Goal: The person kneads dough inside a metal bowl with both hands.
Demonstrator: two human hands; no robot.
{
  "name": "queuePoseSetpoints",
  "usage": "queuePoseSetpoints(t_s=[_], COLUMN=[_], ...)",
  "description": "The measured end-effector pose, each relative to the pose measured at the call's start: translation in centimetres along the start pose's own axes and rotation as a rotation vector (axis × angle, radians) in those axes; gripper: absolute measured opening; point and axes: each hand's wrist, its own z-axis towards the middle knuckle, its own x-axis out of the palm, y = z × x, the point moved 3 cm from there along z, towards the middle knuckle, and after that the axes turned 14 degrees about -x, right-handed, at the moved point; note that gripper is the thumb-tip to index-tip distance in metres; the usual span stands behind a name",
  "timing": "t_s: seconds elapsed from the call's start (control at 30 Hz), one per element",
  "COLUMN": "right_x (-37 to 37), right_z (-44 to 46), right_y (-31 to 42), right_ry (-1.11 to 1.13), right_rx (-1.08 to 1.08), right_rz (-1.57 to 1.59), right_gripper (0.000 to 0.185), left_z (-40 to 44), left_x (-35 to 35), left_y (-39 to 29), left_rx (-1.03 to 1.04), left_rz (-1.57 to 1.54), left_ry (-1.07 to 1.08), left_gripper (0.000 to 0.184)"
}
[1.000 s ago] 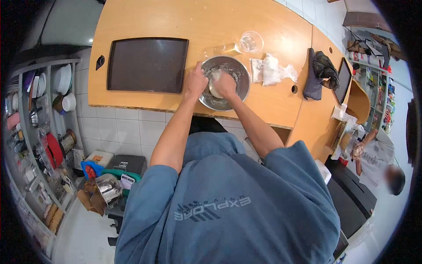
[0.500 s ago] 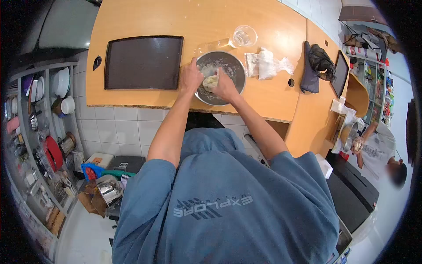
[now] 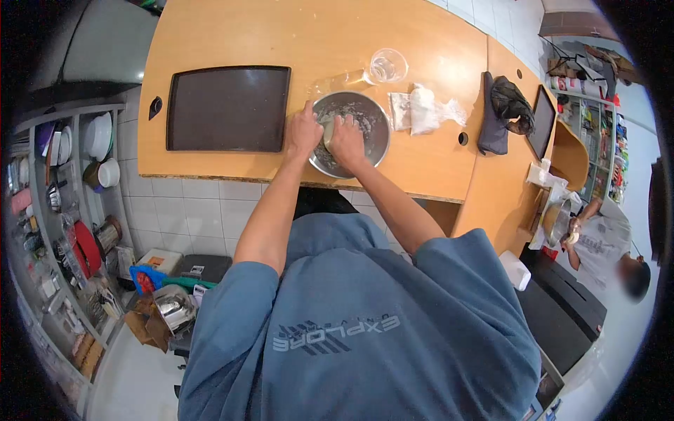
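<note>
A metal mixing bowl [image 3: 380,131] stands near the front edge of the wooden table, its inside smeared with flour or dough. My left hand [image 3: 303,131] is closed on the bowl's left rim, thumb side toward the inside. Inside the bowl, my right hand [image 3: 347,144] presses on a pale lump of dough [image 3: 328,132] against the left wall. The fingers curl over the dough and hide most of it.
Left of the bowl lies a dark baking tray [image 3: 228,109]. Behind it are a clear plastic cup [image 3: 388,66] and, to the right, plastic bags of white powder [image 3: 423,110]. Farther right is a dark pouch [image 3: 493,116]. Another person [image 3: 602,238] works with a bowl at far right.
My right hand has moved left within the bowl and now covers more of the dough. My left hand stays at the rim. The view has shifted slightly.
</note>
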Motion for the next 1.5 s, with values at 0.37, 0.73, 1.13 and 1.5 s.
queuePoseSetpoints(t_s=[0.37,0.73,1.13,1.5], right_x=[-3.5,-0.6,0.7,-3.2], right_z=[-0.8,-2.4,-0.3,-2.7], right_y=[0.7,2.0,-1.5,2.4], right_ry=[0.044,0.069,-0.044,-0.01], right_rx=[0.059,-0.12,0.129,0.117], right_rz=[0.071,-0.026,0.292,0.128], right_gripper=[0.053,0.03,0.035,0.05], left_z=[0.2,-0.3,0.3,0.0], left_x=[0.2,0.1,0.1,0.2], left_y=[0.4,0.2,0.2,0.1], left_rx=[0.012,0.043,0.045,0.07], left_rz=[-0.022,-0.009,0.023,-0.005], left_ry=[-0.033,0.018,0.068,0.022], left_gripper=[0.038,0.037,0.035,0.032])
